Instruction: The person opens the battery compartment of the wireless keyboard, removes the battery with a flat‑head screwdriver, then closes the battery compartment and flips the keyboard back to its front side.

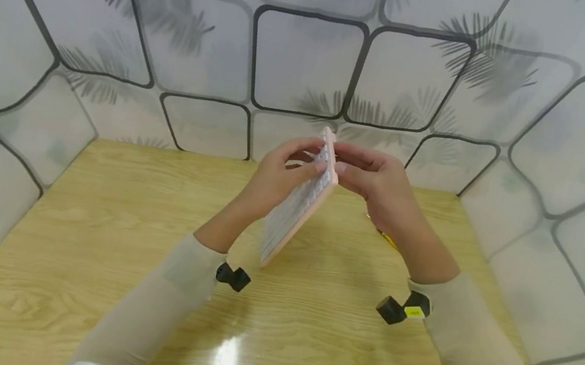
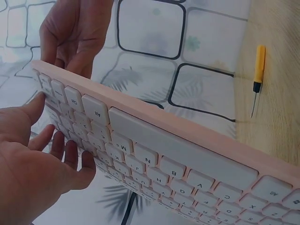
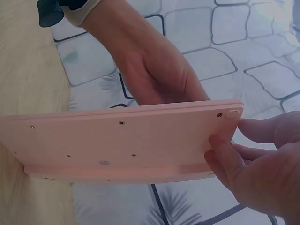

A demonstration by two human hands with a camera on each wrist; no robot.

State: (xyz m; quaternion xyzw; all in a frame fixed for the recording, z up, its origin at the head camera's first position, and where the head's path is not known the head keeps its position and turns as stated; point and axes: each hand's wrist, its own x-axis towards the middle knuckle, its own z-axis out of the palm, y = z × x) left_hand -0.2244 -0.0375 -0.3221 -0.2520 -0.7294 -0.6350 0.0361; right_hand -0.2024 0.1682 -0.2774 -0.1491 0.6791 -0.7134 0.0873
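Observation:
A pink keyboard [image 1: 296,209] with white keys stands tilted on its side between the two hands, its lower end near the table. My left hand [image 1: 274,174] holds the raised end from the key side, thumb over the keys. In the left wrist view, that hand's curled fingers [image 2: 70,154] lie by the keys' far edge. My right hand [image 1: 377,181] grips the same end from the back. The right wrist view shows its fingertips [image 3: 220,150] on the pink back by a corner screw and a rubber foot [image 3: 232,114]. Several screws dot the back.
A screwdriver [image 2: 259,70] with a yellow handle lies on the wooden table [image 1: 102,227], partly hidden by the right forearm in the head view. Patterned walls [image 1: 302,60] enclose the table at the back and sides. Black wrist cameras [image 1: 231,276] sit at both cuffs.

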